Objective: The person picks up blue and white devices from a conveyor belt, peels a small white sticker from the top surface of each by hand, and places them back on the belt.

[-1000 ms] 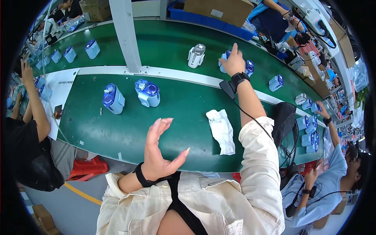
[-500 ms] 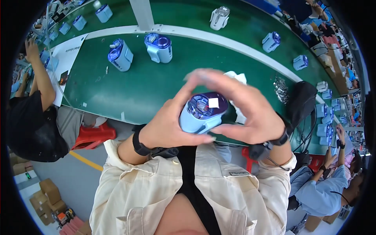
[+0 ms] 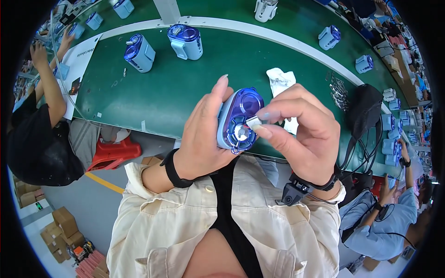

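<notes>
My left hand (image 3: 200,134) supports a light-blue device (image 3: 242,105) with a see-through blue-purple top, its palm and fingers along the left side. The top faces up, showing a round ring and a spoked round opening. At that opening my right hand (image 3: 303,129) pinches a small white rectangular piece (image 3: 253,122) between thumb and fingertips. A bit of red shows beside the piece; whether it is joined to the device I cannot tell. Two similar devices, one on the left (image 3: 140,53) and another beside it (image 3: 186,42), stand farther back on the green table (image 3: 162,92).
A crumpled white tissue (image 3: 280,79) lies beyond my right hand. Right of it are a pile of small metal parts (image 3: 339,92) and a black bag (image 3: 361,111) with cables. More devices stand beyond a pale rail (image 3: 259,34). Co-workers sit left (image 3: 39,143) and right (image 3: 382,227).
The device has turned and tilted in my left hand. My right hand has come off its far side and now pinches the white piece near the top.
</notes>
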Motion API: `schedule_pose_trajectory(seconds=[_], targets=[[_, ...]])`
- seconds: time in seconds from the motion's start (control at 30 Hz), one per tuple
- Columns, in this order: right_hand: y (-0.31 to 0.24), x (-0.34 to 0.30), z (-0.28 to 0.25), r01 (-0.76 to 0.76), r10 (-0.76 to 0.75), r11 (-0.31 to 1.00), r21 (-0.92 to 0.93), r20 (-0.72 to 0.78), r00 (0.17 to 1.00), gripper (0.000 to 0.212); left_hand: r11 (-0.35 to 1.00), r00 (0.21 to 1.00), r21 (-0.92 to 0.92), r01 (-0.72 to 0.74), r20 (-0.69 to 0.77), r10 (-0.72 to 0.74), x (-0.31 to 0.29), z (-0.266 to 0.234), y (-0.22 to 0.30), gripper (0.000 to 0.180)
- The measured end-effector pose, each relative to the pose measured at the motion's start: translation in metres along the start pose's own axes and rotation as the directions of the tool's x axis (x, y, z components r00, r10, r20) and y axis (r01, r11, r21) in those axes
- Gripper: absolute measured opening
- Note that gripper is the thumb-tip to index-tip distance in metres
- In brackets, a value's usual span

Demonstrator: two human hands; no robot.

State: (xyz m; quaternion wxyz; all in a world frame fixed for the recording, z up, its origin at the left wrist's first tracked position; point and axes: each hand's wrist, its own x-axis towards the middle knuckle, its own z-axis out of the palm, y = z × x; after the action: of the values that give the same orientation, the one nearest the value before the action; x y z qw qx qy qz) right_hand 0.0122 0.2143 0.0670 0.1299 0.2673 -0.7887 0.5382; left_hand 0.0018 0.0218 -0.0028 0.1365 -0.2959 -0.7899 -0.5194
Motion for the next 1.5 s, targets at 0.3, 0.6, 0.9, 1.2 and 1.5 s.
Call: schedule_pose_trajectory(seconds=[0.3,0.6,0.9,1.2,1.5], targets=[[-0.002,0.01,-0.016,0.045,-0.043,0.999,-0.015,0.136,0.99,0.024,0.985,0.998,-0.171,0.022,0.067,-0.01,0.003,-0.002,0.005,0.098],[-0.011,0.004,-0.006,0.275,-0.269,0.908,-0.317,0.064,0.961,0.026,0.982,0.982,0.107,-0.157,-0.092,0.167,0.005,0.007,0.006,0.087],[-0.007,-0.01,0.018,0.348,-0.408,0.847,-0.401,-0.071,0.91,0.027,0.981,0.98,0.165,-0.101,-0.155,0.127,0.008,0.009,0.01,0.087],[-0.006,-0.013,0.004,0.025,-0.026,0.999,0.026,0.032,0.999,0.034,0.974,0.972,0.109,-0.2,-0.106,0.211,0.008,0.006,0.011,0.078],[-0.001,-0.012,0.019,-0.427,0.376,0.653,0.625,0.221,0.9,0.077,0.905,0.899,0.114,-0.411,-0.118,0.423,0.013,0.007,0.0,0.069]])
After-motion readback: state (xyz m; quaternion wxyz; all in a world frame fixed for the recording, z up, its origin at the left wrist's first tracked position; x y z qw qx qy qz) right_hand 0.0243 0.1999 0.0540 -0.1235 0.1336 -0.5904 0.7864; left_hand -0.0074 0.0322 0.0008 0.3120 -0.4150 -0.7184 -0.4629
